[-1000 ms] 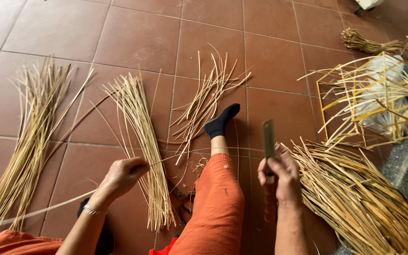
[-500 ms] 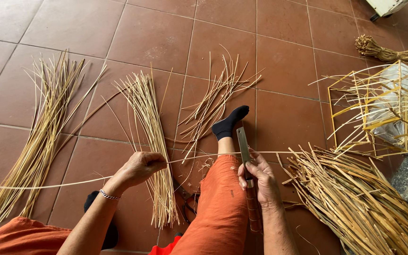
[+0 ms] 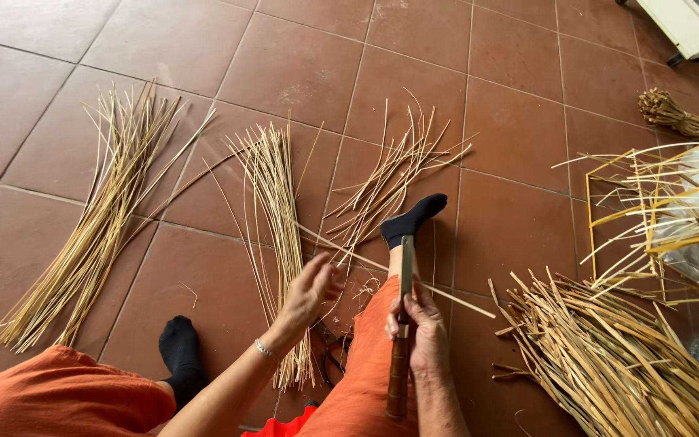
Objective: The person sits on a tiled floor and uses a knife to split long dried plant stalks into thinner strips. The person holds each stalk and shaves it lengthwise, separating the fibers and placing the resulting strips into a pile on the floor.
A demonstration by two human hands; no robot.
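- Knife upright in right hand; fingers wrapped tight round the wooden handle, blade rising above the knuckles, handle end below the wrist.
- Strip, one thin pale sliver, runs slantwise across the blade, just above the right fingertips; its far end lies on the tiles to the right of them.
- Left hand fingers spread loosely, thumb out; tips at the strip's left part. Cannot tell whether they pinch it or only touch.
- Bracelet on left wrist.
- Thin bundle on floor directly beyond and under the left fingers.
- Larger bundle well to their left.
- Loose splints ahead of both hands, by the socked foot.
- Scrap heap right of the right fingers; half-built frame beyond it.
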